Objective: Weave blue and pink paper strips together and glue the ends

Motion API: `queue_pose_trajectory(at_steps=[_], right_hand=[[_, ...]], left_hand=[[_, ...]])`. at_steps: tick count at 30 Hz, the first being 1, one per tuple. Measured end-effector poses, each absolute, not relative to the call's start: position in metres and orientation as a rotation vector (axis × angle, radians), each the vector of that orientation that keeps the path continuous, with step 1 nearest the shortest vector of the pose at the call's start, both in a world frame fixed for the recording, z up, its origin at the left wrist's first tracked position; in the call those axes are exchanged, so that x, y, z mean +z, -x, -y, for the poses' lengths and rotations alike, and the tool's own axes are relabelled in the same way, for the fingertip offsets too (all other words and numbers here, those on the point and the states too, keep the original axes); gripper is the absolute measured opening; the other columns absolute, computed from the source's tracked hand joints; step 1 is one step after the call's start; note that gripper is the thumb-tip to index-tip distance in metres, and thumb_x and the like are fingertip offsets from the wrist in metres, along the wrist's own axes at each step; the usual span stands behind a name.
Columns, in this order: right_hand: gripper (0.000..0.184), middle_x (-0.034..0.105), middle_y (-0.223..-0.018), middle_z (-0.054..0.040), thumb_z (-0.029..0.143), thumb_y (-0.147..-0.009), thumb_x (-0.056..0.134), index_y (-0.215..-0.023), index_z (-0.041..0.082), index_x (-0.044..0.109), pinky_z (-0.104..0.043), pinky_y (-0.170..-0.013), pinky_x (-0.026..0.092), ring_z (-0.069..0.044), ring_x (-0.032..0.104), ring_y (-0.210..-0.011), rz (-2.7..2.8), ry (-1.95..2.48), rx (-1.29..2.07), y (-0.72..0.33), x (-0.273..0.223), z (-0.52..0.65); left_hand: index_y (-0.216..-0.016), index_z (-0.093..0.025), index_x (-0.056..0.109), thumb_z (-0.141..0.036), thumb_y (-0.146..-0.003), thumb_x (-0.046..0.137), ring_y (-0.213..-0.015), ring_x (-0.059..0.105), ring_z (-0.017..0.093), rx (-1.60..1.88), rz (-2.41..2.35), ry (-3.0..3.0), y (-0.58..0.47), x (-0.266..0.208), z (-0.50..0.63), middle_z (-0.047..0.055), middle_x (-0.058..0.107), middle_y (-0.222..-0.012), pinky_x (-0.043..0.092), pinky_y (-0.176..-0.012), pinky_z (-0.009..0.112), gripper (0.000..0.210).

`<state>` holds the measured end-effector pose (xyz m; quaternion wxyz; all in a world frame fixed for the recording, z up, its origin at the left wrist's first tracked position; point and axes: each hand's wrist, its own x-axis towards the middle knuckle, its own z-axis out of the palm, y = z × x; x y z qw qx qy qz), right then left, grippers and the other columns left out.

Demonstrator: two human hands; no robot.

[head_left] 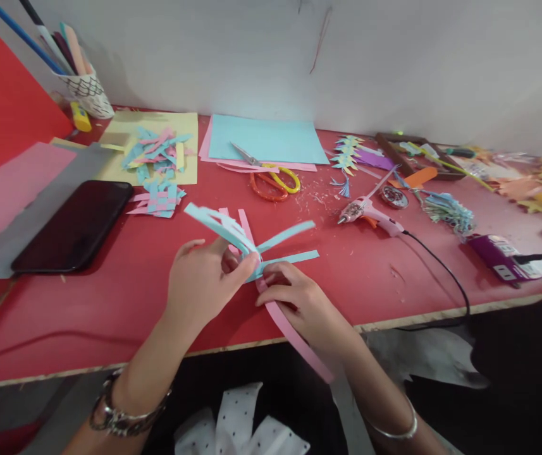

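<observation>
Over the red table (109,297), my left hand (202,281) and my right hand (299,300) meet on a crossed bundle of paper strips. Light blue strips (283,237) fan out up and to the right, and more blue ones point up and to the left. A long pink strip (299,344) hangs from under my right hand, past the table's front edge. My left thumb and fingers pinch the strips where they cross. My right fingers press on the same crossing from the right.
A black phone (74,227) lies at the left. Behind are a heap of paper scraps (157,158), a blue sheet (268,139), orange and yellow scissors (271,180), a pink glue gun (370,212) with its cord, a purple power strip (501,259) and a pen cup (88,88).
</observation>
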<state>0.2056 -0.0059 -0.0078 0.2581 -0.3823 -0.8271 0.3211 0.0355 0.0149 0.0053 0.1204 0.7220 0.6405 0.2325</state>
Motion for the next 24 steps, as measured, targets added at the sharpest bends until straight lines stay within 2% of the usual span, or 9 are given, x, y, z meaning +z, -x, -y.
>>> queue_pose_trajectory(at_steps=[3,6,9,13,17,24], right_hand=[[0.031,0.049,-0.1,-0.0057,0.0,-0.078,0.041,-0.083,0.019,0.065,-0.026,-0.085,0.043,-0.012,0.051,-0.093,2.242,1.029,0.84,-0.206,-0.009,0.006],[0.032,0.049,-0.096,-0.0054,0.0,-0.077,0.041,-0.083,0.019,0.066,-0.026,-0.081,0.045,-0.012,0.051,-0.088,2.242,1.045,0.817,-0.207,-0.011,0.007],[0.03,0.047,-0.082,-0.0039,0.002,-0.075,0.043,-0.083,0.019,0.067,-0.024,-0.068,0.045,-0.012,0.048,-0.076,2.259,1.085,0.732,-0.207,-0.013,0.008],[0.03,0.041,-0.07,-0.0014,0.003,-0.077,0.042,-0.088,0.018,0.066,-0.021,-0.054,0.04,-0.011,0.042,-0.063,2.274,1.099,0.597,-0.209,-0.015,0.012],[0.03,0.047,-0.072,-0.0024,0.005,-0.078,0.042,-0.099,0.016,0.06,-0.022,-0.056,0.042,-0.012,0.044,-0.064,2.271,1.096,0.563,-0.212,-0.015,0.018],[0.028,0.058,-0.086,-0.0079,0.009,-0.084,0.037,-0.091,0.018,0.063,-0.028,-0.066,0.045,-0.015,0.051,-0.078,2.333,1.122,0.364,-0.207,-0.014,0.022]], left_hand=[[-0.083,-0.02,0.059,-0.038,-0.078,0.043,-0.063,0.06,0.016,0.665,-1.778,-2.184,-0.033,0.001,-0.014,-0.001,0.066,-0.062,0.034,-0.091,0.036,0.026],[-0.084,-0.021,0.06,-0.029,-0.077,0.048,-0.069,0.061,0.016,0.605,-1.691,-2.358,-0.03,-0.005,-0.013,-0.001,0.068,-0.074,0.03,-0.095,0.038,0.016],[-0.084,-0.022,0.061,-0.022,-0.078,0.048,-0.075,0.061,0.017,0.554,-1.66,-2.488,-0.028,-0.009,-0.012,0.0,0.068,-0.082,0.029,-0.095,0.039,0.014],[-0.088,-0.022,0.06,-0.023,-0.079,0.05,-0.08,0.06,0.018,0.535,-1.611,-2.552,-0.028,-0.01,-0.01,0.0,0.067,-0.086,0.031,-0.093,0.039,0.014],[-0.088,-0.021,0.06,-0.027,-0.08,0.05,-0.082,0.059,0.019,0.534,-1.614,-2.525,-0.028,-0.011,-0.011,0.001,0.067,-0.087,0.033,-0.091,0.038,0.014],[-0.098,-0.021,0.058,-0.027,-0.08,0.048,-0.083,0.059,0.02,0.543,-1.538,-2.486,-0.022,-0.011,-0.01,0.004,0.066,-0.089,0.039,-0.085,0.038,0.021]])
